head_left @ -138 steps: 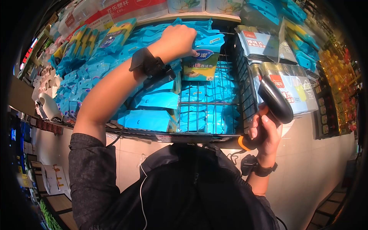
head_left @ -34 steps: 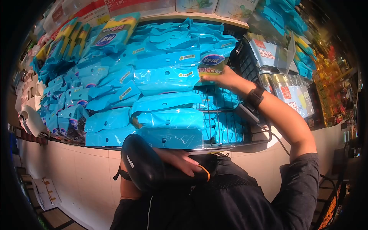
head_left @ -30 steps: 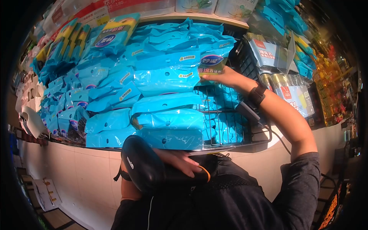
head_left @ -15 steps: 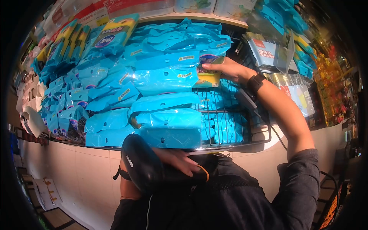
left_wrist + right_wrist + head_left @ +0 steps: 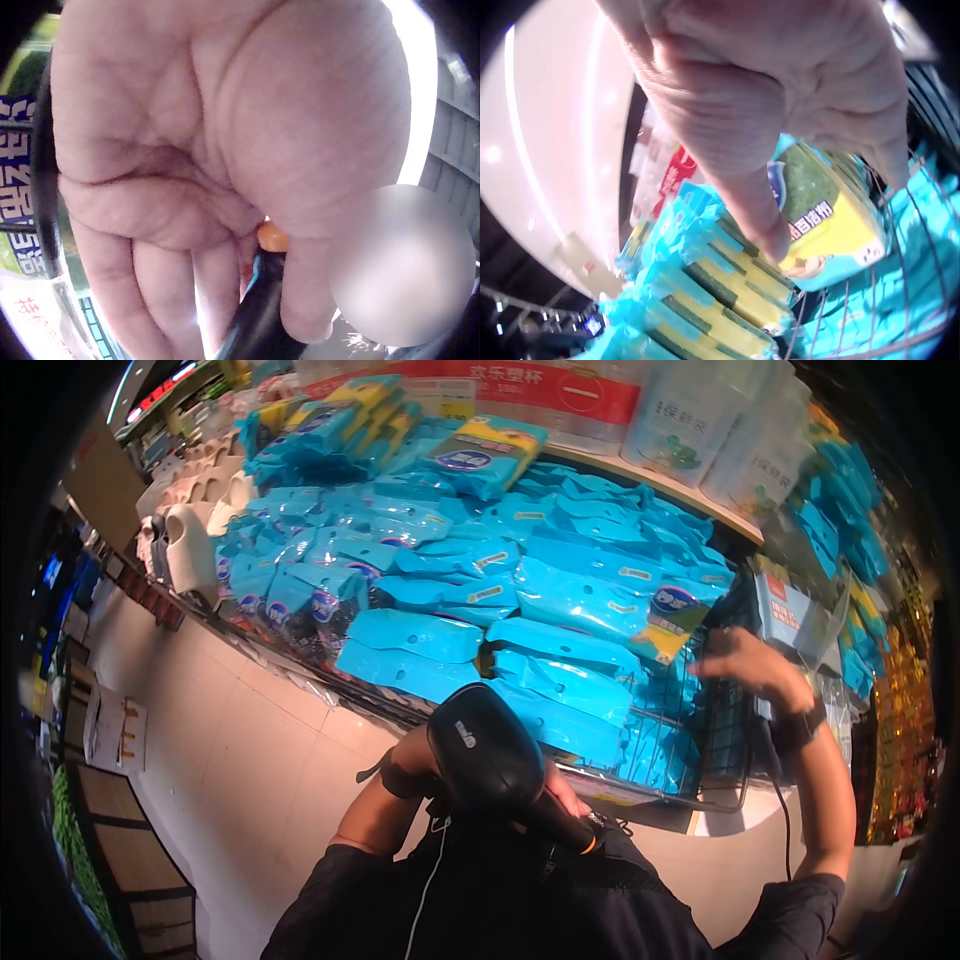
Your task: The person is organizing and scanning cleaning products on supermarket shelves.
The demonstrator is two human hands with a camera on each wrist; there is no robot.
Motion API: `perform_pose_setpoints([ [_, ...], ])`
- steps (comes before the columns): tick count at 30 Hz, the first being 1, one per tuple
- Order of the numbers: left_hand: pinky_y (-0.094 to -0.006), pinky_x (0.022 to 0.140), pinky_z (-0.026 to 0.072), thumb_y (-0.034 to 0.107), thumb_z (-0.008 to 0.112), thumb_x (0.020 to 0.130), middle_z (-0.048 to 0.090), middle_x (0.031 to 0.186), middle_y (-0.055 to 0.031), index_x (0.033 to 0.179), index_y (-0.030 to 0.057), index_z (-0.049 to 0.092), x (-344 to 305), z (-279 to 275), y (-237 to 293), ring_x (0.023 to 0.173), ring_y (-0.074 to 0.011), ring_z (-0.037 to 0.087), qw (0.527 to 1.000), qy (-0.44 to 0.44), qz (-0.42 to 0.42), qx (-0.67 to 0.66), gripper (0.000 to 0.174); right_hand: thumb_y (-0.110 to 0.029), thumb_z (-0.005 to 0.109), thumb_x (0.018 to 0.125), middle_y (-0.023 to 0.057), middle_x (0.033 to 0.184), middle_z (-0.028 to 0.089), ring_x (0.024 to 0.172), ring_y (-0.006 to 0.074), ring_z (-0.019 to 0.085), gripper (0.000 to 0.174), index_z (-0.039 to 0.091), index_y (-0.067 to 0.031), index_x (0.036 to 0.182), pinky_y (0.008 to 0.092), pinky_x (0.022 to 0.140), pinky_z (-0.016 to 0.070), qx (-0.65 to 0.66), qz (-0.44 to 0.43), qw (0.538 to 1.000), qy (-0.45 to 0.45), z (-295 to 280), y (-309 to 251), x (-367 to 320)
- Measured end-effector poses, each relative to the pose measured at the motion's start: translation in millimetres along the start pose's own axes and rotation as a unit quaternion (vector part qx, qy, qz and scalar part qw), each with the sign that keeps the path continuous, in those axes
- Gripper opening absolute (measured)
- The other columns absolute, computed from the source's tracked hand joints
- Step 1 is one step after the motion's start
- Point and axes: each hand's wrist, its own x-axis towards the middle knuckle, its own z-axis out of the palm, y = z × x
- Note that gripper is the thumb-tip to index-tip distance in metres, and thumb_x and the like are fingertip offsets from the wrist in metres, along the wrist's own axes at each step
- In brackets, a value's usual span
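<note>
My left hand [image 5: 568, 796] grips the handle of a black handheld barcode scanner [image 5: 482, 752], held near my body. In the left wrist view, the palm fills much of the frame, with the scanner's orange trigger [image 5: 273, 236] by the thumb. My right hand [image 5: 745, 663] hovers over the wire basket with loosely spread fingers, just right of a sponge scouring pad pack [image 5: 672, 625]. That pack, blue with a yellow and green front, stands at the end of a row of blue packs. The right wrist view has the thumb overlapping the pack [image 5: 832, 225].
Rows of blue packs [image 5: 570, 585] fill the wire display. A black wire divider [image 5: 728, 730] runs along its right side, with boxed bags [image 5: 785, 610] beyond. Pale slippers [image 5: 190, 545] sit at the left. A cable [image 5: 785, 820] hangs from my right wrist.
The scanner has passed from my right hand to my left since the oldest frame. My right hand, on the sponge pack half a second ago, has let go and drawn right. The head view has turned left.
</note>
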Motion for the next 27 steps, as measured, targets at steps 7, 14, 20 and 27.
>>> perform_pose_setpoints([
  [7, -0.0345, 0.100, 0.0310, 0.021, 0.045, 0.088, 0.047, 0.124, -0.0165, 0.122, -0.0030, 0.044, 1.6, 10.4, -21.5, 0.119, -0.0243, 0.042, 0.971, -0.104, -0.004, 0.217, 0.042, -0.016, 0.074, 0.070, 0.0189, 0.114, 0.053, 0.104, 0.0209, 0.053, 0.073, 0.034, 0.0048, 0.128, 0.0331, 0.089, 0.0417, 0.221, -0.215, 0.938, -0.161, 43.5, -60.0, -121.1],
  [14, -0.0310, 0.058, 0.0456, 0.031, 0.063, 0.078, 0.059, 0.074, -0.0129, 0.090, 0.0018, 0.058, 53.0, 49.9, 11.3, 0.065, -0.0236, 0.057, 0.851, 0.116, 0.176, 0.482, 0.032, 0.001, 0.063, 0.076, 0.0147, 0.100, 0.058, 0.087, 0.0192, 0.059, 0.048, 0.039, 0.0054, 0.117, 0.0283, 0.071, 0.0510, 0.342, -0.228, 0.901, -0.142, 97.0, -58.5, -127.4],
  [20, -0.0272, 0.051, 0.0458, 0.027, 0.070, 0.070, 0.061, 0.063, -0.0112, 0.071, -0.0002, 0.064, 60.0, 37.2, 110.7, 0.056, -0.0197, 0.060, 0.692, 0.172, -0.023, 0.701, 0.028, -0.013, 0.066, 0.065, 0.0145, 0.075, 0.056, 0.043, 0.0155, 0.049, 0.054, 0.042, 0.0059, 0.110, 0.0289, 0.038, 0.0423, 0.495, -0.181, 0.847, 0.075, 99.4, -14.7, -144.9],
  [27, -0.0427, 0.092, 0.0374, 0.060, 0.069, 0.058, 0.035, 0.131, -0.0203, 0.132, 0.0126, 0.033, 71.7, -110.6, 171.2, 0.115, -0.0344, 0.042, 0.361, 0.326, -0.273, 0.830, 0.095, -0.016, 0.062, 0.074, 0.0041, 0.068, 0.045, 0.042, 0.0107, 0.040, 0.043, 0.043, -0.0083, 0.111, 0.0248, 0.036, 0.0337, 0.594, -0.352, 0.722, 0.037, 103.1, 19.1, -146.9],
])
